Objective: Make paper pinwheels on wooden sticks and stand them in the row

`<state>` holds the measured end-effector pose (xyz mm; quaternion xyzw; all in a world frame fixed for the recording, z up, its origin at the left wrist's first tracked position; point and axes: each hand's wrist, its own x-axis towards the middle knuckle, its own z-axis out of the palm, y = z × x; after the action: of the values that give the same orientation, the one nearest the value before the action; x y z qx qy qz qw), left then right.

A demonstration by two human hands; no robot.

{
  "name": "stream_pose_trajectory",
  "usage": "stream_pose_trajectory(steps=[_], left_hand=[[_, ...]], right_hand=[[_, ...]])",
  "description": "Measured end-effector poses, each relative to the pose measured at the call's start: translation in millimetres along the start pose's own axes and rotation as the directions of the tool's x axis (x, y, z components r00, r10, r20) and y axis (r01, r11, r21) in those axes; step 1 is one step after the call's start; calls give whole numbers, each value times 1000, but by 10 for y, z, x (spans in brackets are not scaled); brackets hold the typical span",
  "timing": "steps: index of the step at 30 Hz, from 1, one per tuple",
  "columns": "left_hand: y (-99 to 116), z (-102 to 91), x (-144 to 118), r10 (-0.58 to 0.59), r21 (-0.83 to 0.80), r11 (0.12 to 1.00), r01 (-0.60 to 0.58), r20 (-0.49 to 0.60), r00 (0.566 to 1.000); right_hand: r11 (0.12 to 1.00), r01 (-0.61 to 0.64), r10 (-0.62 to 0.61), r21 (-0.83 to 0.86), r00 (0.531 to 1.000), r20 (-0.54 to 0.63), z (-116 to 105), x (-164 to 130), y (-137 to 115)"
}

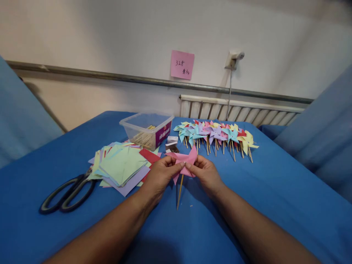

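A pink paper pinwheel [183,159] on a thin wooden stick [179,191] is held upright over the blue cloth in the middle. My left hand [159,175] pinches its left side at the centre. My right hand [206,173] pinches the right side, fingertips meeting at the hub. The stick points down toward me, its tip just above the blue table [275,190].
A stack of coloured paper squares [121,165] lies left of my hands, with black scissors [67,193] farther left. A clear plastic box of sticks [147,129] and small white boxes [172,143] sit behind. A row of finished pinwheels [217,135] lies at the back right.
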<state>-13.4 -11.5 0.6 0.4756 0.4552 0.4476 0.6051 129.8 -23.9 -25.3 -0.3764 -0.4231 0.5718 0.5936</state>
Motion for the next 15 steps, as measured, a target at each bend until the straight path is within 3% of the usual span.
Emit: stream_pose_trajectory(steps=[10,15], left_hand=[[-17,18,10,1,-10,1000,-2,-36,999],[-20,33,-4,-1,13,1000,1,-49,999]], right_hand=[[1000,21,-20,12,999,-51,44,-2,-39],[1000,-5,5,8,1000,-21,21,0,-19]])
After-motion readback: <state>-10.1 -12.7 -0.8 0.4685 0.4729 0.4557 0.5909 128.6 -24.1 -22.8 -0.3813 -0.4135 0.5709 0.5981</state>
